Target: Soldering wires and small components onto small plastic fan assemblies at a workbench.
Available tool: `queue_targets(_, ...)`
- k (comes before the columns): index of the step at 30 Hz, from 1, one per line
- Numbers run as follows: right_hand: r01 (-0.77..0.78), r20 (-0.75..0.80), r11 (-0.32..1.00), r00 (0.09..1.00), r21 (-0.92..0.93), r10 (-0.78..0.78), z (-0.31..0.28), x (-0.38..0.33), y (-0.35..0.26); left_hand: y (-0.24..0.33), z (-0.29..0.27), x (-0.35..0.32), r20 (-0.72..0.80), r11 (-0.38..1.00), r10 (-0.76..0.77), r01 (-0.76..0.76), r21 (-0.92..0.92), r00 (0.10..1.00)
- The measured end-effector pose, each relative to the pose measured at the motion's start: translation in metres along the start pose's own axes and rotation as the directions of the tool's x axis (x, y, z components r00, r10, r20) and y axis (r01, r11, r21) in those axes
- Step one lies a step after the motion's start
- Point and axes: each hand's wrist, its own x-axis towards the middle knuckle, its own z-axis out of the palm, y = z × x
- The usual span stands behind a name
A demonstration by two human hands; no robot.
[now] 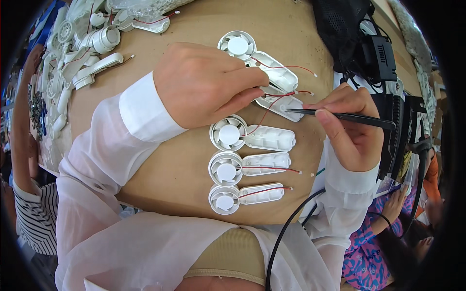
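My left hand [206,85] reaches over a row of small white fans, its thumb and fingers pinched at a thin red-and-black wire [280,95]. Below those fingertips lies an open white handle shell [291,104]; my hand hides the fan end of that unit. My right hand [352,121] grips black tweezers [347,116], whose tips point into the same shell. One fan [238,44] with its handle half [277,72] lies just beyond. Nearer me are more fans: one [228,133], another [225,169] and the nearest [224,200], with open handles to their right.
Loose white fan parts [77,48] are heaped at the far left of the brown table [184,174]. A black mesh bag [342,34] and a black boxy device [381,56] stand at the far right. A black cable [284,233] curves near my right forearm. Other people sit on both sides.
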Motion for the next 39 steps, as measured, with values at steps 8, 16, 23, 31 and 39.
queue_targets(8, -0.007, -0.050, 0.999, 0.999, -0.040, 0.005, 0.016, 0.003, 0.014, 0.001, 0.015, -0.012, -0.057, 0.999, -0.013, 0.010, -0.052, 0.998)
queue_targets(16, -0.001, -0.043, 0.998, 0.999, -0.059, -0.002, 0.024, 0.006, 0.017, -0.004, 0.014, -0.016, -0.035, 0.999, 0.024, -0.025, -0.046, 0.999)
queue_targets(23, 0.032, -0.033, 0.996, 0.999, -0.078, -0.034, 0.029, 0.005, 0.025, -0.009, 0.008, -0.016, 0.081, 0.988, 0.156, -0.156, -0.007, 0.984)
queue_targets(31, -0.067, -0.059, 0.996, 0.996, -0.062, 0.063, 0.029, 0.003, 0.020, -0.010, 0.010, -0.018, 0.095, 0.983, 0.176, -0.180, 0.037, 0.980)
queue_targets(39, -0.058, -0.069, 0.997, 0.996, -0.044, 0.055, 0.025, 0.003, 0.020, -0.003, 0.008, -0.016, 0.132, 0.979, 0.170, -0.183, 0.093, 0.977)
